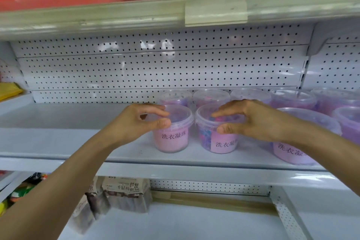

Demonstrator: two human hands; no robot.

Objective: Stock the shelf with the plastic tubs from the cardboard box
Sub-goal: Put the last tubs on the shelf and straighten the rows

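Here both hands cup lids: left hand [136, 123] grips one tub [171, 132], right hand [243, 121] another tub [216, 132]; light, stiff, probably slick plastic, best held at the rims.

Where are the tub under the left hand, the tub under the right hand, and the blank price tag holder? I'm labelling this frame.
left tub [172, 138]: head view, on its pink label.
right tub [224, 143]: head view, on its label.
price tag holder [215, 11]: head view, middle of its face.

Both arms reach forward, left hand [136, 123] and right hand [247, 121] seemingly half-curled, thumbs under fingers [153, 112].
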